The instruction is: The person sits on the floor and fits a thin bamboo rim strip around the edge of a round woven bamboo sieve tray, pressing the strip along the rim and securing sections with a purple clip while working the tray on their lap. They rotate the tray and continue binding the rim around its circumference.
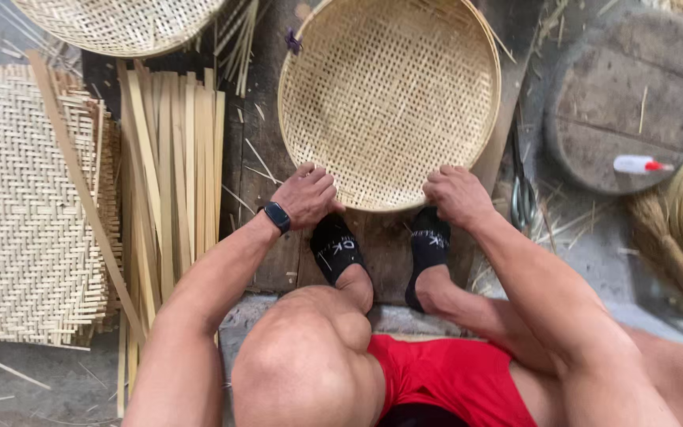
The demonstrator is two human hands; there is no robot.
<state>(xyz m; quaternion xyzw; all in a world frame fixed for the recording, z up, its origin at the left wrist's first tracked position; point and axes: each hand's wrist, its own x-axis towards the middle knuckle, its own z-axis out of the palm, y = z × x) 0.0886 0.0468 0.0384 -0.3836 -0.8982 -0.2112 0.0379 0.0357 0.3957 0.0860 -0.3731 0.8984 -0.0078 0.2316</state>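
Observation:
A round woven bamboo tray (389,95) lies on a dark wooden board in front of me. My left hand (306,194), with a dark watch on its wrist, grips the tray's near rim at the lower left. My right hand (456,194) grips the same rim at the lower right. My two feet in black socks (381,249) rest just under the rim, between the hands.
A flat woven bamboo mat (29,205) lies at the left, beside a bundle of bamboo strips (171,166). Another woven tray (120,24) sits at the top left. A round wooden block (626,95) with a white-and-red marker (640,164) stands right; scissors (522,194) lie nearby.

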